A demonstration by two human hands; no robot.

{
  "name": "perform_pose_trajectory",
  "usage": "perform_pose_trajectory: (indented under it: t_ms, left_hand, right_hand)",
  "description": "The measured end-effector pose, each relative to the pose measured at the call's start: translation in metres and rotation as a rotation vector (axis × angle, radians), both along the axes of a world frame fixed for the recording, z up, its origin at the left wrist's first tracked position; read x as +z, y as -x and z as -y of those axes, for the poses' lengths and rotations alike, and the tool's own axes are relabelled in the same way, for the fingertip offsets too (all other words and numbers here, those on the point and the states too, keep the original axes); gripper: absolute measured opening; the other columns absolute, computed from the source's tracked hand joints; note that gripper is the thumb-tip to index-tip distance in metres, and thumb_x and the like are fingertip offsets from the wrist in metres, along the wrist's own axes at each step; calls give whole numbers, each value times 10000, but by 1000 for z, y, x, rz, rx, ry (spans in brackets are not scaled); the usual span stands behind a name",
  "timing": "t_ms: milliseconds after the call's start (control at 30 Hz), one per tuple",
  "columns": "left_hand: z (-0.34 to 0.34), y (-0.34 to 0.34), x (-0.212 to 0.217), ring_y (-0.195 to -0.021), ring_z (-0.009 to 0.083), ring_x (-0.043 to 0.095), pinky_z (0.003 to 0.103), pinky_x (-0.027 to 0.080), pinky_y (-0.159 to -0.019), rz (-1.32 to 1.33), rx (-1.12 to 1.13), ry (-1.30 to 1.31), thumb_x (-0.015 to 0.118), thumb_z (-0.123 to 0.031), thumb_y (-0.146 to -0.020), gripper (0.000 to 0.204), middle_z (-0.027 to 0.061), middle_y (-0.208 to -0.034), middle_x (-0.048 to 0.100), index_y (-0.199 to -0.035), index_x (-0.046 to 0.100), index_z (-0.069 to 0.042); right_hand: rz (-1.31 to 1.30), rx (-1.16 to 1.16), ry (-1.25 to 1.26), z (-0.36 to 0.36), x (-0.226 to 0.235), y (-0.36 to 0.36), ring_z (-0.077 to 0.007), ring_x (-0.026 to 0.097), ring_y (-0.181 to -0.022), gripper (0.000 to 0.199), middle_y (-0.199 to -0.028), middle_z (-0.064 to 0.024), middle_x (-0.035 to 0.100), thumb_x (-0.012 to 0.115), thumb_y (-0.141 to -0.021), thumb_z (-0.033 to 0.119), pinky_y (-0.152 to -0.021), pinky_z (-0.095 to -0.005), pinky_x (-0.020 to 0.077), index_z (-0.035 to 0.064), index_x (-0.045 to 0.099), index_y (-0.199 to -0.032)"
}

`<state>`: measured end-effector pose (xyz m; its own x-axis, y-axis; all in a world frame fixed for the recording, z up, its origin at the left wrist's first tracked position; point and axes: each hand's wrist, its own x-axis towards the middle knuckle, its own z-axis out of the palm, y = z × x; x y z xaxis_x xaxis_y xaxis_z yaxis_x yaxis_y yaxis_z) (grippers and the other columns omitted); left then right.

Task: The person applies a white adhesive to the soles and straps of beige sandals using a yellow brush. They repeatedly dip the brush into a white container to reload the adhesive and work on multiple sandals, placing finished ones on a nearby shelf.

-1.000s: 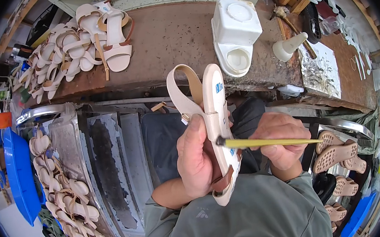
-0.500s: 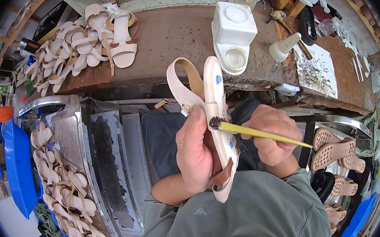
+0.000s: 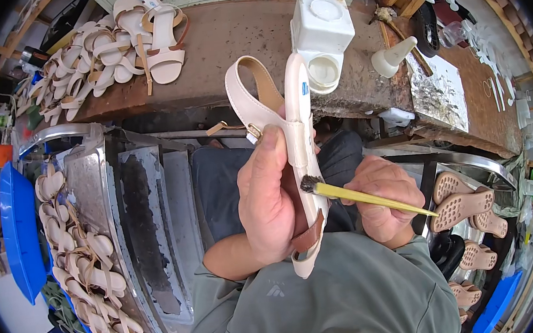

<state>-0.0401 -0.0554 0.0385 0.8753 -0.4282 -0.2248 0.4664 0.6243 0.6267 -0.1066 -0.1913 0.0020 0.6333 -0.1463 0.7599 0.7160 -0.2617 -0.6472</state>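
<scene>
In the head view, my left fingers clasp the beige sandal, its edge turned up beside my thumb; my right fingers pinch the brush, bristles at that edge. Best hold steady and stroke lightly, sparing the straps.

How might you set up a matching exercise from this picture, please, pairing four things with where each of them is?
Things:
1. Yellow-handled brush
2. White boxy container
3. Blue tub
4. Dotted shoe soles

Places:
A. On the brown bench
B. At the picture's right, beyond the right hand
C. In that hand, bristles at the held sandal
D. At the picture's far left

Right pairs: 1-C, 2-A, 3-D, 4-B
</scene>
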Motion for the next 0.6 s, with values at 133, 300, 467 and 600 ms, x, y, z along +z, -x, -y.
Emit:
perform_pose_trajectory:
  t_ms: [133, 300, 467, 600]
  left_hand:
    - [0, -1, 1, -772, 73, 502, 208, 387, -697, -21, 1, 34, 382, -275, -973, 445, 57, -903, 574, -1249, 456, 66]
    - [-1, -1, 1, -738, 59, 482, 192, 373, -663, -72, -32, 50, 403, -276, -966, 446, 39, -866, 565, -1251, 461, 63]
    - [-4, -3, -3, -692, 108, 567, 245, 487, -513, 24, -123, -77, 347, -394, -962, 414, 61, -894, 563, -1091, 519, -40]
    - [-4, -2, -2, -661, 110, 572, 251, 486, -501, 43, -135, -85, 350, -383, -961, 407, 64, -872, 568, -1061, 536, -35]
  right_hand:
    - [16, 16, -14, -1, 3, 2, -236, 643, -618, 194, -770, -172, 654, 673, -694, -2, -496, -293, 468, -68, 621, -868]
    - [4, 39, 3, 2, 8, 8, -220, 632, -588, 167, -741, -156, 654, 693, -697, 21, -482, -283, 456, -53, 634, -835]
    - [44, 88, 12, 7, 9, 7, -212, 624, -552, 162, -710, -142, 649, 712, -701, 47, -463, -277, 436, -43, 640, -815]
    - [43, 160, 13, 16, 12, 2, -215, 629, -552, 159, -698, -132, 648, 720, -701, 55, -459, -278, 428, -31, 641, -809]
